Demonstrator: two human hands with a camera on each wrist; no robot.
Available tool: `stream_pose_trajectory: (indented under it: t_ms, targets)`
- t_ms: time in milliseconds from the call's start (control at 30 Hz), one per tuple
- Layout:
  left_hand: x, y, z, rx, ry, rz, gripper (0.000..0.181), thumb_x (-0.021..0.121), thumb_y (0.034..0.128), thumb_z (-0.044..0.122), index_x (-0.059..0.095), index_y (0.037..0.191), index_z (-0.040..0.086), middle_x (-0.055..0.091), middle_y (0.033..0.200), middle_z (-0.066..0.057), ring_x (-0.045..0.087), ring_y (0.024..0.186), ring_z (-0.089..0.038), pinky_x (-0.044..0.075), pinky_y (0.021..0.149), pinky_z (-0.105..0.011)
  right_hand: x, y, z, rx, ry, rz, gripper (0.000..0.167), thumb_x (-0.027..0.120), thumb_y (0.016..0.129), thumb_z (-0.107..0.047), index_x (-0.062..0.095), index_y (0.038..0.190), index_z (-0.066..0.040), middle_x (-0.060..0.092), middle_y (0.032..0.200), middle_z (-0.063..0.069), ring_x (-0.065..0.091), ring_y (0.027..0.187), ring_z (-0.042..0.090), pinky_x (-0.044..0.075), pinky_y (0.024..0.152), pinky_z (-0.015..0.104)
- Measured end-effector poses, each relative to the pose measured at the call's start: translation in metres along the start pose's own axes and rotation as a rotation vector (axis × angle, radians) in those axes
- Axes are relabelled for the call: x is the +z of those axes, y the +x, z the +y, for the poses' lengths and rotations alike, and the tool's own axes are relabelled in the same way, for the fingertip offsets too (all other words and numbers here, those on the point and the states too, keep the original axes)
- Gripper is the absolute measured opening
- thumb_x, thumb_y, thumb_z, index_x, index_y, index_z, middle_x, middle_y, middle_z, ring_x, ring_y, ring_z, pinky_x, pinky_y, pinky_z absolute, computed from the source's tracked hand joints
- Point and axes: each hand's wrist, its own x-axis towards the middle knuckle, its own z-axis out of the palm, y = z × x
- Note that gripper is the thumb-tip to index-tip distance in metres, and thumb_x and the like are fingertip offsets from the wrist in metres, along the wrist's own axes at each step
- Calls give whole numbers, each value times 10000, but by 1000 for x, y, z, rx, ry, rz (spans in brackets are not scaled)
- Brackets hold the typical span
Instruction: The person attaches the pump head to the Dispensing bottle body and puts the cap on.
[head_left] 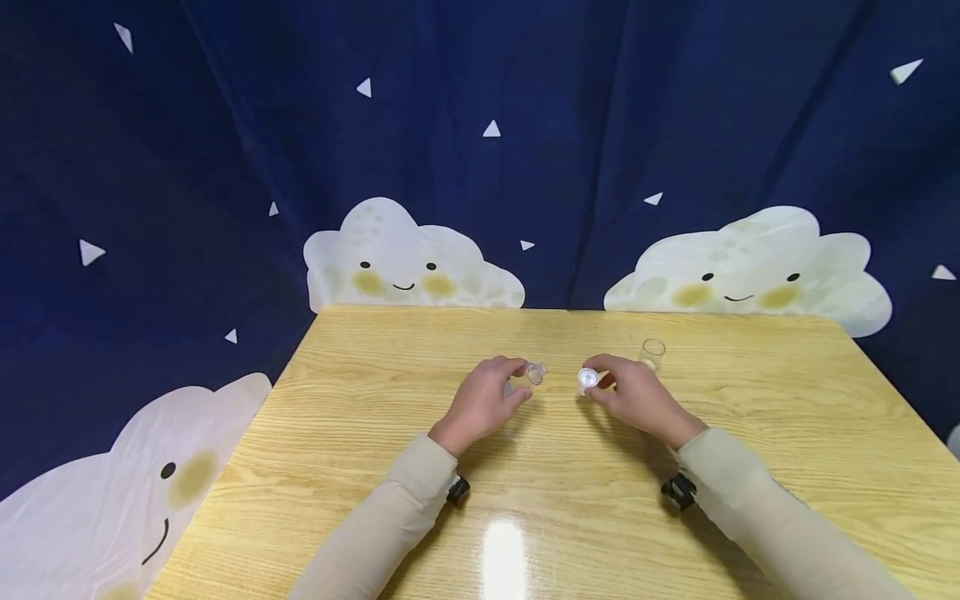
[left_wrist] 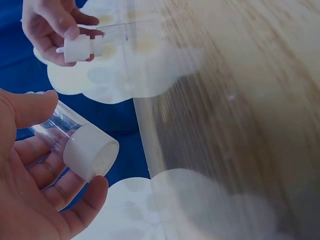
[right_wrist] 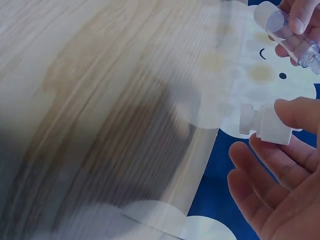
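Note:
My left hand [head_left: 483, 404] grips a clear bottle [left_wrist: 92, 147] by its transparent body, thumb on one side and fingers on the other. The bottle is tilted, and a broad white base shows at its lower end in the left wrist view. In the right wrist view its narrower clear neck [right_wrist: 309, 56] appears uncovered. Opposite it, my right hand [head_left: 637, 398] pinches a small white pump top [right_wrist: 272, 125] between thumb and fingers. From the head view its round white end [head_left: 588, 379] faces up. Bottle and pump top are apart, both held above the table.
Just behind my right hand, a clear cylindrical cover [head_left: 653, 353] stands on the wooden table [head_left: 360, 400]. A dark blue curtain [head_left: 450, 125] with white clouds and triangles hangs at the table's far edge. Dark wrist cameras [head_left: 679, 492] sit under both sleeves.

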Motion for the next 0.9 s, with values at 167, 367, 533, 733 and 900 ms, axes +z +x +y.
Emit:
stream_pose_trajectory:
  t_ms: [167, 367, 533, 733, 900]
  targets:
    - [0, 0, 0, -9, 7, -2, 368, 676, 950, 259, 636, 1283, 110, 689, 1174, -45, 633, 1123, -236, 529, 954, -386, -2, 2, -5, 28, 32, -6, 292, 701, 899, -114, 657, 1173, -23, 730, 1060, 149, 712, 836, 222, 522, 640, 261]
    - [-1, -1, 0, -15, 12, -8, 373, 666, 956, 273, 632, 1292, 114, 687, 1194, -42, 634, 1131, -230, 527, 967, -383, -6, 2, -7, 55, 80, -11, 298, 689, 909, -107, 641, 1187, -13, 715, 1088, 172, 715, 882, 256, 544, 674, 301]
    - [0, 0, 1, -1, 13, -8, 371, 670, 953, 277, 640, 1283, 111, 691, 1186, -45, 642, 1113, -227, 531, 957, -378, -3, 1, -6, 36, 101, 8, 261, 691, 900, -86, 644, 1146, -9, 707, 1073, 165, 706, 867, 243, 576, 733, 360]
    - [3, 0, 1, 4, 12, -6, 363, 683, 943, 254, 647, 1275, 113, 695, 1175, -46, 640, 1109, -231, 535, 948, -382, 0, 0, -6, -3, 103, 35, 257, 700, 881, -65, 642, 1122, 3, 692, 1050, 156, 682, 859, 231, 585, 753, 391]
    - [5, 1, 1, 0, 10, -7, 356, 681, 946, 257, 647, 1273, 121, 693, 1178, -42, 637, 1109, -230, 537, 940, -381, 0, 0, -6, -9, 103, 39, 266, 704, 884, -60, 649, 1139, -10, 684, 1056, 152, 664, 871, 228, 572, 736, 352]
